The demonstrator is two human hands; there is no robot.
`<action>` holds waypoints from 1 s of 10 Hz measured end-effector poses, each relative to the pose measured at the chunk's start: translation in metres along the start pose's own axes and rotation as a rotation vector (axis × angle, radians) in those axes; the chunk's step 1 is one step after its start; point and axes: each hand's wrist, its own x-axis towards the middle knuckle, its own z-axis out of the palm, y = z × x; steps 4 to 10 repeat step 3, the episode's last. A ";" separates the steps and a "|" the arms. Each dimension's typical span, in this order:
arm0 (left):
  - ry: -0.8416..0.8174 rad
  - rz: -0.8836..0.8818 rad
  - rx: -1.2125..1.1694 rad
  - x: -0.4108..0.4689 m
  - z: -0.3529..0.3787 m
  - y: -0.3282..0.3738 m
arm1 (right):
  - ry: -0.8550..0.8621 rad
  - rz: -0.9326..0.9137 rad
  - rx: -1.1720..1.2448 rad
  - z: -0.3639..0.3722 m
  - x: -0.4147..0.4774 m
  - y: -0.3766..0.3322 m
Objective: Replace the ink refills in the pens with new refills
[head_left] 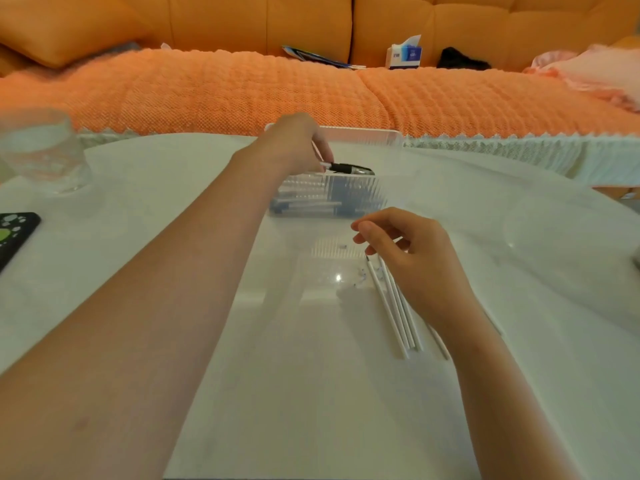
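Pen (349,168), black-bodied with a shiny tip, just above the near wall of the clear box (332,199) at the middle of the table (173,188), pinched by its back end. Sweeping from the left edge: a drinking glass (38,150), round, transparent and blurred, parked well apart from the work, probably to keep it out of the way; nearer, a dark phone (14,233) with pale and green blotches, flat on the glossy white tabletop. Then the left hand (298,143), extended far forward, thumb and fingertips pressed round the pen's rear end, barrel held level and pointing right; likely on its way out of the box or into it, impossible to say which. Below it the clear box itself, ribbed plastic, rectangular, more pens lying inside along its near wall, kept together as stock. Further right the right hand (412,251), hovering low, fingers loosely curled, gripping nothing visible, placed just over the refills (391,306) as if for a ready pick. Refills thin, white, straight tubes, laid side by side on the table, touching, dark tips pointing away; small specks beside them, too tiny to identify.
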 end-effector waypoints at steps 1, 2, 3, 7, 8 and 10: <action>-0.065 0.009 -0.005 0.005 0.002 -0.007 | 0.003 -0.015 0.004 -0.001 0.001 0.000; -0.057 0.013 -0.067 0.003 0.003 -0.013 | -0.006 -0.019 0.001 -0.002 0.000 -0.001; 0.057 0.018 -0.150 -0.004 0.004 -0.017 | 0.025 -0.031 0.016 -0.005 0.000 -0.003; 0.057 0.018 -0.150 -0.004 0.004 -0.017 | 0.025 -0.031 0.016 -0.005 0.000 -0.003; 0.057 0.018 -0.150 -0.004 0.004 -0.017 | 0.025 -0.031 0.016 -0.005 0.000 -0.003; 0.057 0.018 -0.150 -0.004 0.004 -0.017 | 0.025 -0.031 0.016 -0.005 0.000 -0.003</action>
